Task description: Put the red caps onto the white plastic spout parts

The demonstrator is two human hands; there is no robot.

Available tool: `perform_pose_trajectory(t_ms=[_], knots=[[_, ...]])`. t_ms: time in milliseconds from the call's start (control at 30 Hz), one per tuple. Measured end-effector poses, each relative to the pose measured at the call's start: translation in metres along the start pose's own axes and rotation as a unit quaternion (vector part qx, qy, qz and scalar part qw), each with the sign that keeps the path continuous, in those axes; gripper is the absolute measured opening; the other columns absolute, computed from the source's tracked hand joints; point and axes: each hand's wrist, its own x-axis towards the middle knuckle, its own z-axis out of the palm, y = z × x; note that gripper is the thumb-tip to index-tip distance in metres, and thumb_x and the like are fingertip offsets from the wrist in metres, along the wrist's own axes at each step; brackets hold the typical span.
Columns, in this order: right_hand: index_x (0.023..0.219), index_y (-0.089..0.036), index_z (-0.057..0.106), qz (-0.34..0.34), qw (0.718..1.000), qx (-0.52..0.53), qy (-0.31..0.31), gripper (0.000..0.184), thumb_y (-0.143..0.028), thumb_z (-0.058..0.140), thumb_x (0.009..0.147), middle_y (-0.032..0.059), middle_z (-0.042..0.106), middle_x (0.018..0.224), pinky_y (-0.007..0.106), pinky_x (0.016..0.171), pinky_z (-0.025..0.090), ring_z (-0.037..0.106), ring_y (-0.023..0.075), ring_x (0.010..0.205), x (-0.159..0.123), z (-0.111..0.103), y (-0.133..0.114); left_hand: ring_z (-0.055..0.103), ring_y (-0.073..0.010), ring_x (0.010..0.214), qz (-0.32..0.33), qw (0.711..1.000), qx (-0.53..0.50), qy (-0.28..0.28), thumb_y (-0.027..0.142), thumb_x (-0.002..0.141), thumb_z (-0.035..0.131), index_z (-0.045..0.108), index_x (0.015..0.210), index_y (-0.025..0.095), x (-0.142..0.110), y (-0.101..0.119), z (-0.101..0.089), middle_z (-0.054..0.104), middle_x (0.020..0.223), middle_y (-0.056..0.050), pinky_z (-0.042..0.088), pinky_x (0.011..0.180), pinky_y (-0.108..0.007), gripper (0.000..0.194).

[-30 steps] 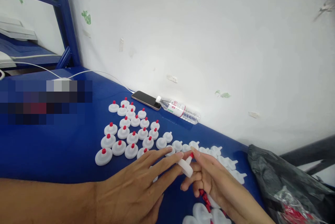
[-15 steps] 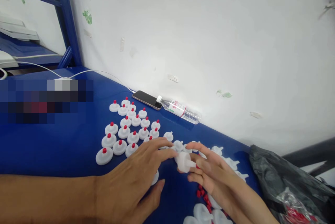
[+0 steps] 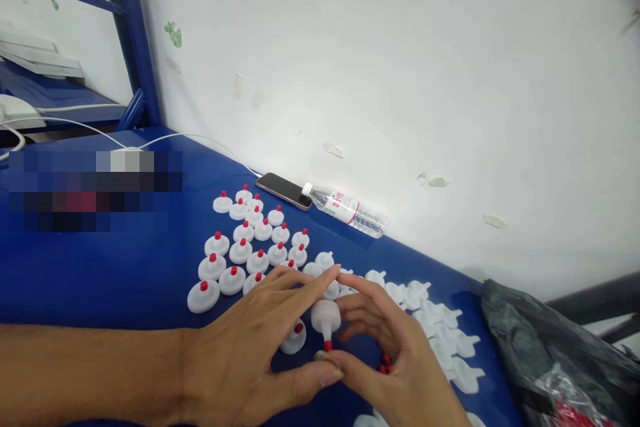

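Observation:
Between my two hands is a white round plastic nozzle cap (image 3: 325,316), its narrow spout pointing down toward me with a red tip on the end. My right hand (image 3: 395,347) holds it, the thumb pressed at the red tip and the fingers curled behind. My left hand (image 3: 250,354) arches over from the left, fingers stretched and thumb apart, its fingertips meeting those of the right hand. Under the left hand sits another nozzle cap (image 3: 293,339) with a red tip. Small loose red tips (image 3: 385,364) show partly behind my right hand.
Several red-tipped nozzle caps (image 3: 212,266) stand in rows at left. Several plain white nozzle caps (image 3: 467,375) lie to the right. A phone (image 3: 283,191) on a cable and a water bottle (image 3: 345,208) lie along the wall. A dark plastic bag (image 3: 545,340) is at far right.
The held nozzle cap has turned from spout-right to spout-down and moved slightly left. My left hand has come in closer, and its thumb now meets my right thumb.

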Motion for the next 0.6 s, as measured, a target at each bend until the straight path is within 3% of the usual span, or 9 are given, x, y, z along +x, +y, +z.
perform_pose_trajectory(t_ms=[200, 300, 467, 600], knots=[[0.124, -0.041, 0.061, -0.052, 0.996, -0.070, 0.021, 0.060, -0.024, 0.082, 0.071, 0.0010, 0.072, 0.104, 0.039, 0.077, 0.058, 0.067, 0.0256, 0.085, -0.001, -0.003, 0.001, 0.045, -0.0334, 0.136, -0.027, 0.999, -0.033, 0.005, 0.044, 0.092, 0.064, 0.007, 0.158, 0.033, 0.001, -0.007, 0.004, 0.046, 0.151, -0.010, 0.040, 0.111, -0.054, 0.087], [0.123, -0.041, 0.062, -0.080, 0.993, -0.088, 0.023, 0.057, -0.025, 0.081, 0.072, 0.0023, 0.073, 0.106, 0.042, 0.076, 0.057, 0.066, 0.0292, 0.091, -0.001, -0.005, 0.001, 0.052, -0.0315, 0.130, -0.035, 0.997, -0.063, 0.020, 0.046, 0.090, 0.067, 0.023, 0.155, 0.033, 0.004, -0.005, 0.002, 0.055, 0.143, -0.007, 0.045, 0.107, -0.050, 0.080], [0.123, -0.041, 0.061, -0.107, 0.988, -0.105, 0.039, 0.053, -0.027, 0.080, 0.075, 0.0024, 0.072, 0.111, 0.041, 0.074, 0.057, 0.067, 0.0285, 0.093, -0.003, -0.005, 0.002, 0.057, -0.0215, 0.119, -0.023, 0.994, -0.109, 0.019, 0.040, 0.090, 0.070, 0.049, 0.141, 0.030, 0.011, 0.001, -0.005, 0.065, 0.127, -0.001, 0.050, 0.101, -0.035, 0.055], [0.120, -0.037, 0.065, -0.120, 0.982, -0.127, 0.073, 0.048, -0.027, 0.079, 0.076, 0.0023, 0.074, 0.107, 0.038, 0.073, 0.057, 0.068, 0.0263, 0.089, -0.004, -0.003, 0.001, 0.056, -0.0236, 0.120, -0.015, 0.995, -0.088, 0.038, 0.040, 0.092, 0.068, 0.047, 0.143, 0.030, 0.009, -0.001, -0.004, 0.063, 0.130, -0.003, 0.049, 0.103, -0.037, 0.056]])
